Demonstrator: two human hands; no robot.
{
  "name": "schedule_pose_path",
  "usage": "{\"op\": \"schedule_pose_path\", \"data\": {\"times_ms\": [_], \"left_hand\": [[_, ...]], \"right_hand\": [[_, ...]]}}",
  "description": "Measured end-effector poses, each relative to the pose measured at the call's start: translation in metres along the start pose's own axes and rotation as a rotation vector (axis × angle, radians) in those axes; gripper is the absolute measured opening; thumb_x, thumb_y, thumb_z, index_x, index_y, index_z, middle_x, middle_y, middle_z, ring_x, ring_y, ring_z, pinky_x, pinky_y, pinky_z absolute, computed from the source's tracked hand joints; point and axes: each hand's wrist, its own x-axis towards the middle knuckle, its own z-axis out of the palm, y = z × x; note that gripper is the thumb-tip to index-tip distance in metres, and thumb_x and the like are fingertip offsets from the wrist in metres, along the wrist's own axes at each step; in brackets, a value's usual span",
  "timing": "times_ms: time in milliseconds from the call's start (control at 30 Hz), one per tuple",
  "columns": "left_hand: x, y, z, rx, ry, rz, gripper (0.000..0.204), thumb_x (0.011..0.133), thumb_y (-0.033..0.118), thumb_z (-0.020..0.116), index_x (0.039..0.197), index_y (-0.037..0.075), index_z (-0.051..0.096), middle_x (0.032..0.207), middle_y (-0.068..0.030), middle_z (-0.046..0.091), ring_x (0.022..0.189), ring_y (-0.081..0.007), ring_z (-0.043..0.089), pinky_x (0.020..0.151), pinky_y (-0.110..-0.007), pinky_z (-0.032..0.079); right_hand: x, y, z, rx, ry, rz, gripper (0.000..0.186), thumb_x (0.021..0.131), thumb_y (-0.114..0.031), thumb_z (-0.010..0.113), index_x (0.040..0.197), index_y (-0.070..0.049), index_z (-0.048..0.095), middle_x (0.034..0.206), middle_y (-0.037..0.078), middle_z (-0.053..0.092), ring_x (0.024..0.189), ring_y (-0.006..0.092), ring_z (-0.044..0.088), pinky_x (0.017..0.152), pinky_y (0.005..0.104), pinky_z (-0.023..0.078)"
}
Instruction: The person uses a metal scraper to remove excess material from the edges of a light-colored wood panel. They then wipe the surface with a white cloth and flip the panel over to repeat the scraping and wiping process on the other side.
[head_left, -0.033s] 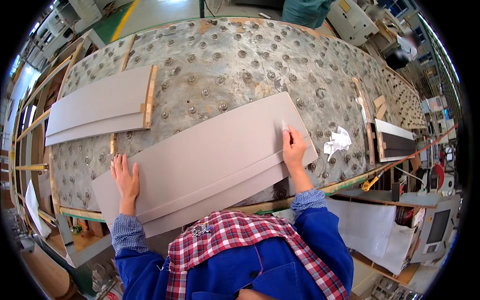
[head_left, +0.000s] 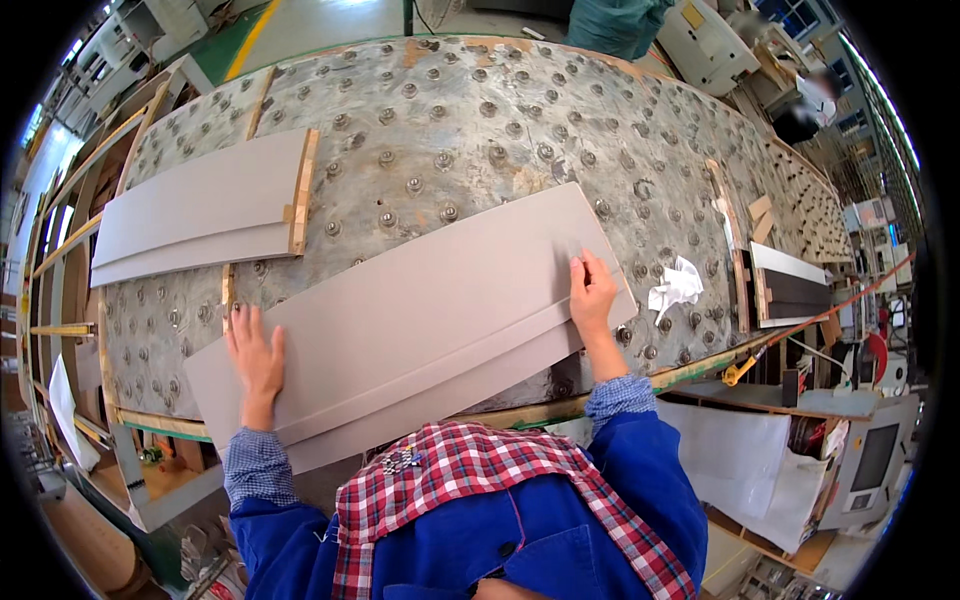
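A long pale grey panel lies slanted across the table in front of me, with a stepped groove running along its near side. My left hand rests on the panel's left end, fingers stretched out and apart. Near the panel's right end, my right hand is closed in a pinch. Something small at its fingertips is smeared by motion, and its kind cannot be made out. A crumpled white cloth lies on the table just right of the panel.
The metal table is studded with ball rollers. A similar grey panel with a wooden end lies at the left. A dark panel with a white strip lies at the right, near an orange hose. Another person is at the far right.
My right hand has shifted very slightly right, and the pale pointed thing at its fingertips is now blurred. My left hand has moved slightly on the panel.
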Motion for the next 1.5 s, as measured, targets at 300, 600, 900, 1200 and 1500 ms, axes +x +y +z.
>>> {"op": "schedule_pose_path", "data": {"times_ms": [300,600,900,1200,1500], "left_hand": [[-0.002,0.120,0.010,-0.062,-0.015,-0.057,0.065,0.089,0.045,0.054,0.134,0.001,0.039,0.136,-0.0197,0.037,0.136,-0.0352,0.024,0.113,-0.053,0.012],[0.006,0.205,0.017,-0.142,0.009,0.034,0.072,0.089,0.046,0.053,0.135,-0.007,0.035,0.142,-0.0238,0.028,0.137,-0.0378,0.020,0.113,-0.053,0.013],[0.011,0.211,0.011,-0.148,-0.044,-0.011,0.076,0.090,0.047,0.051,0.137,-0.009,0.031,0.144,-0.0234,0.027,0.139,-0.0369,0.019,0.114,-0.051,0.011],[0.012,0.208,0.012,-0.133,-0.067,-0.001,0.078,0.089,0.049,0.052,0.136,-0.010,0.032,0.144,-0.0241,0.026,0.139,-0.0371,0.017,0.114,-0.052,0.010],[0.011,0.206,0.013,-0.189,-0.017,0.004,0.072,0.091,0.045,0.051,0.138,-0.006,0.032,0.143,-0.0238,0.028,0.138,-0.0374,0.020,0.114,-0.050,0.012]], "right_hand": [[0.071,0.084,-0.029,-0.117,-0.015,0.031,0.023,0.088,-0.011,0.061,0.107,0.001,0.065,0.078,0.009,0.062,0.064,0.0141,0.055,0.059,0.0269,0.044],[0.168,0.039,0.027,-0.521,-0.294,-0.279,0.012,0.085,-0.014,0.059,0.091,-0.010,0.068,0.089,0.011,0.062,0.080,0.0322,0.062,0.068,0.0422,0.051],[0.132,0.008,0.057,-0.511,-0.598,-0.232,0.013,0.083,-0.011,0.052,0.087,-0.006,0.063,0.092,0.014,0.061,0.083,0.0374,0.061,0.069,0.0472,0.050],[0.014,-0.115,0.118,-0.019,-0.575,-0.237,0.016,0.084,-0.010,0.051,0.093,-0.005,0.063,0.090,0.014,0.060,0.084,0.0343,0.061,0.072,0.0441,0.051],[0.156,0.014,0.048,-0.643,-0.477,-0.196,0.015,0.078,-0.009,0.053,0.087,-0.004,0.065,0.096,0.016,0.062,0.087,0.0360,0.063,0.072,0.0465,0.052]]}}
